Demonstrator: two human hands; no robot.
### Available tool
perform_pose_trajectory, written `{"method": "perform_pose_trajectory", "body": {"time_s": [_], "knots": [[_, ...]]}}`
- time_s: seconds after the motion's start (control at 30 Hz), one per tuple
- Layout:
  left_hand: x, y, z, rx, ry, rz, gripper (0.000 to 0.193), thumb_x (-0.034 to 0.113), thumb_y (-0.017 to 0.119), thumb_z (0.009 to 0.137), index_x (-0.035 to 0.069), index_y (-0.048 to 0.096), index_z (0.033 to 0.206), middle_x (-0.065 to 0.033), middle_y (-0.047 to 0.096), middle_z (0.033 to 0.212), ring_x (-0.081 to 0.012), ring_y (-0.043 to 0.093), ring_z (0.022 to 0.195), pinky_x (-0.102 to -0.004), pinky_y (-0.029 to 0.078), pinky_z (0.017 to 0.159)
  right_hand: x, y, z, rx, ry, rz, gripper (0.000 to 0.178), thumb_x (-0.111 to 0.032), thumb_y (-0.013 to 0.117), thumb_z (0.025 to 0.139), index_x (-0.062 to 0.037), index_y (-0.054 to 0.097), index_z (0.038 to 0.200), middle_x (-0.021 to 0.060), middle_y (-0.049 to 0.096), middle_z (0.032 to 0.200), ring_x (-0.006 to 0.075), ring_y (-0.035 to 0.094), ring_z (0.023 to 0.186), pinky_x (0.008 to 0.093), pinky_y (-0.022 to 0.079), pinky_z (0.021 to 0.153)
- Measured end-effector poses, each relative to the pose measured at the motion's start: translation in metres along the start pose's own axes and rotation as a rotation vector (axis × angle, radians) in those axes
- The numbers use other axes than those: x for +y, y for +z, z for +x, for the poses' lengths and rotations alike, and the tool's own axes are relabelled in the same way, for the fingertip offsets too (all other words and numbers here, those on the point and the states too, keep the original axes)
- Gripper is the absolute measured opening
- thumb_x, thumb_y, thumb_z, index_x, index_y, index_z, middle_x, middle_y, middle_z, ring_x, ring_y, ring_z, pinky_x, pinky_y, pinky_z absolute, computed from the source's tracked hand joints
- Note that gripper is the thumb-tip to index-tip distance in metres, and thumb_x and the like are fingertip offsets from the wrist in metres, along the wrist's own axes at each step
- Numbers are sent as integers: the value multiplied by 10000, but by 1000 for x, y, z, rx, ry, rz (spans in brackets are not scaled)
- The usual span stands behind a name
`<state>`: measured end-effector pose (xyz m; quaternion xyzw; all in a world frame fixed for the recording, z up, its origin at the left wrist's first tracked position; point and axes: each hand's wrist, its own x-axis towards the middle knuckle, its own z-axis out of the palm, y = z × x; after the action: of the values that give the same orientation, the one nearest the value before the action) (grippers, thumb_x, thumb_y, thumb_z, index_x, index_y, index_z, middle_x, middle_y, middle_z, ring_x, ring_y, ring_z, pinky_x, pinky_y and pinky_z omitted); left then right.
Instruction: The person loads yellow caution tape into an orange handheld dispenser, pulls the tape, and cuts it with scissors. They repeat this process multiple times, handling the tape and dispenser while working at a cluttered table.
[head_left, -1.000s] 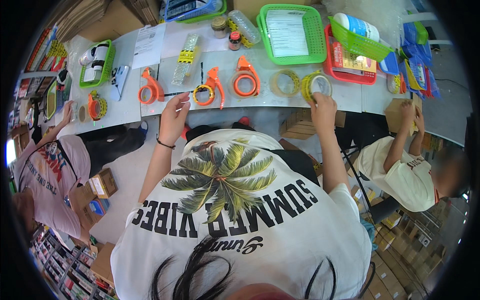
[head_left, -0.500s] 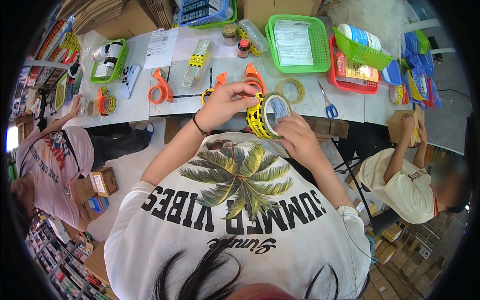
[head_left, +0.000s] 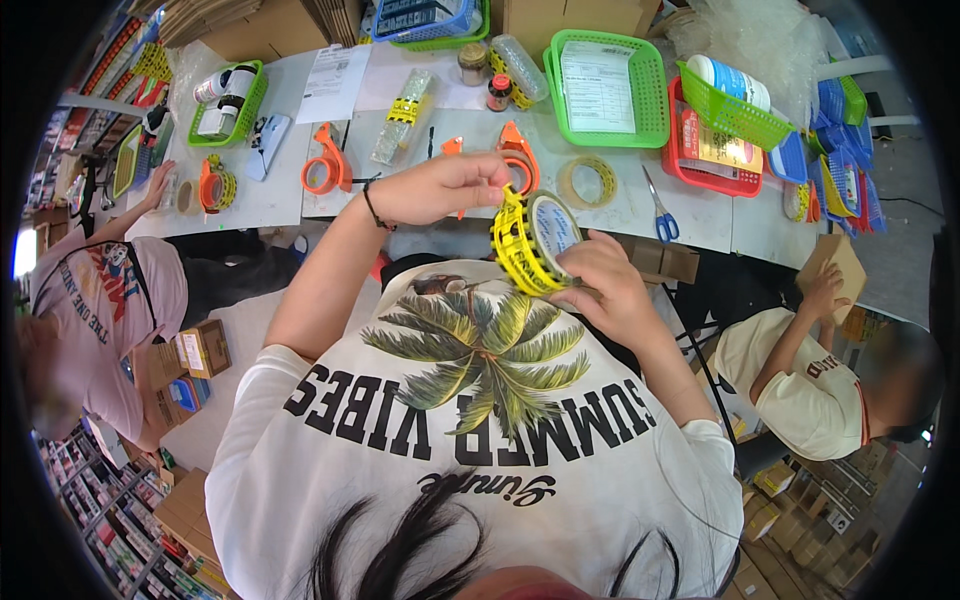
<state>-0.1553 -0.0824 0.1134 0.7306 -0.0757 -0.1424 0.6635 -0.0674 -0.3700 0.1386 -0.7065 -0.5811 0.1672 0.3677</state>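
A roll of yellow packing tape with black print [head_left: 527, 262] is held up in front of my chest, just off the table's near edge. My right hand [head_left: 608, 283] grips the roll from its right side, thumb below and fingers at the rim. My left hand [head_left: 452, 187] pinches the tape's loose end, lifted slightly from the roll's upper left. Behind the hands, an orange tape dispenser [head_left: 518, 150] lies on the table, with a second orange one [head_left: 452, 147] partly hidden by my left hand. A clear-yellow tape roll [head_left: 587, 182] lies flat to their right.
Scissors with blue handles [head_left: 664, 222] lie right of the tape roll. Behind stand a green basket with papers [head_left: 657, 100] and a red basket [head_left: 700, 180]. Another orange dispenser [head_left: 327, 172] and a bubble-wrapped parcel [head_left: 402, 115] are on the left. Co-workers sit at either side, one holding a cardboard box [head_left: 838, 268].
My left hand has pulled the tape's end a little away from the roll. The roll has turned and tilted in my right hand. The right co-worker's box has moved lower.
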Motion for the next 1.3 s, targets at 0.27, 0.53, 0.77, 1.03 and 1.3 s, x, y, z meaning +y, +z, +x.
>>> {"method": "perform_pose_trajectory", "body": {"time_s": [0.27,0.53,0.77,1.03,1.3], "knots": [[43,30,6,442,180,676,80,91,542,926,16,515,921,-138,580,847,-308,577,852,-389,452,756,9,25,-6,-22,495,383,182,-120,677,890,2,603,1002,53,647,908,132,584,821,273,457,759],[81,50,6,365,271,1022,200,55,555,834,71,535,1032,-103,551,930,-317,565,933,-466,445,888,36,52,-13,35,627,520,445,-239,717,872,33,556,1185,123,669,859,137,613,767,294,491,723],[111,67,6,340,248,1194,187,66,544,838,94,567,1021,-39,562,962,-263,574,976,-570,376,1021,-7,-6,40,341,217,68,380,-173,765,786,-41,604,1104,131,661,936,273,601,977,385,454,904],[79,36,21,736,455,557,624,161,782,757,104,536,1327,-120,514,1216,-274,538,1111,-438,394,1024,-34,-47,83,448,-54,-187,73,-129,735,781,-126,672,817,6,655,863,219,572,950,493,276,1054],[-18,29,45,282,104,-131,534,228,815,787,31,597,1234,-86,421,1301,-158,572,1039,-311,502,898,-30,-83,95,473,-128,-290,92,-97,755,753,-80,686,812,29,660,843,216,602,857,375,410,881]]}}
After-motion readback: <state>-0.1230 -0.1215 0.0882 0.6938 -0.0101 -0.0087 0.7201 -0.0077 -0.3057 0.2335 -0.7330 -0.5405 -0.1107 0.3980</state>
